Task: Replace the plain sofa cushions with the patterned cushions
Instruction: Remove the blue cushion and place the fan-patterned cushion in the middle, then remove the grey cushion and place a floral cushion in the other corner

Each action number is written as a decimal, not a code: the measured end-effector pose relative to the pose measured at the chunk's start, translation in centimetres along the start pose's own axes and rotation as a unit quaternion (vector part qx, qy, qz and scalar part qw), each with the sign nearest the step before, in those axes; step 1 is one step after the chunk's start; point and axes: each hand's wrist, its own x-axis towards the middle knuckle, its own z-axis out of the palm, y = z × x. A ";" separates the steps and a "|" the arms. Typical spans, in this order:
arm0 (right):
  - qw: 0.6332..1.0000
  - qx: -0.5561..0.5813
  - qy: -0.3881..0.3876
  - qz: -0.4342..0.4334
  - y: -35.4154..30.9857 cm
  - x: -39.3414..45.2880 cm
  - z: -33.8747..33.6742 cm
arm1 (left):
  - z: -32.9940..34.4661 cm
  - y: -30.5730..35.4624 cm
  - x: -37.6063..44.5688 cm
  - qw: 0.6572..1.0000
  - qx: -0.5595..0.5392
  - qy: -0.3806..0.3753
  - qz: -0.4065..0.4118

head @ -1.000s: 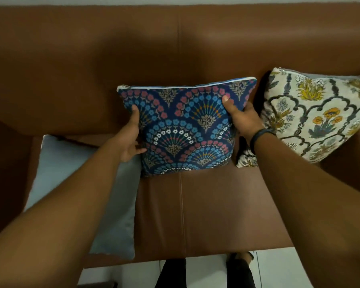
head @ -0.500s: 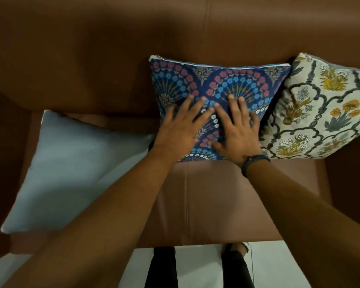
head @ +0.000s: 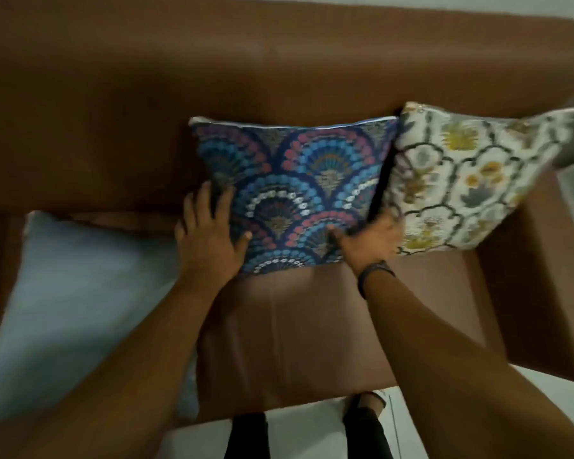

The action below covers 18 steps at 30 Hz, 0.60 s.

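A blue fan-patterned cushion point(head: 299, 190) stands upright against the back of the brown sofa point(head: 113, 94). A cream floral cushion point(head: 471, 180) leans beside it on the right, touching it. A plain light-grey cushion point(head: 80, 293) lies flat on the left seat. My left hand point(head: 209, 236) rests at the blue cushion's lower left corner, with fingers spread up along its edge and the thumb on its front. My right hand point(head: 370, 241) is at the lower right corner with the thumb on the front. Its fingers are blurred and tucked into the gap between the two patterned cushions.
The brown seat point(head: 295, 336) lies bare in front of the blue cushion. The sofa's right armrest point(head: 544, 293) rises beside the floral cushion. White floor tiles point(head: 305, 432) and my legs in dark trousers point(head: 246, 435) show below the seat's front edge.
A second ago my hands held the blue cushion by its sides, then pressed flat on its front. Now they have slid apart to its lower corners. The cushion sits beside the floral one.
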 end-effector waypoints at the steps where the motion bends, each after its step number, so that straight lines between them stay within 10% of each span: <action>1: 0.997 0.054 -0.016 0.044 0.8 -0.9 0.6 | -0.3 -2.5 -1.5 0.998 -0.042 0.009 -0.053; 7: 0.954 0.155 -0.258 -0.004 1.0 -17.5 11.2 | -4.1 -20.2 -15.4 0.956 -0.075 0.012 -0.283; 11: 0.841 0.040 -0.529 -0.101 -1.7 -27.5 16.4 | -4.3 -30.4 -19.8 0.908 -0.151 -0.024 -0.389; 14: 0.820 0.191 -0.539 -0.014 -4.2 -30.2 18.4 | -3.7 -35.3 -22.1 0.848 -0.250 -0.085 -0.460; 18: 0.886 0.192 -0.417 -0.063 -6.4 -31.0 17.3 | -5.3 -35.4 -24.0 0.850 -0.306 -0.072 -0.422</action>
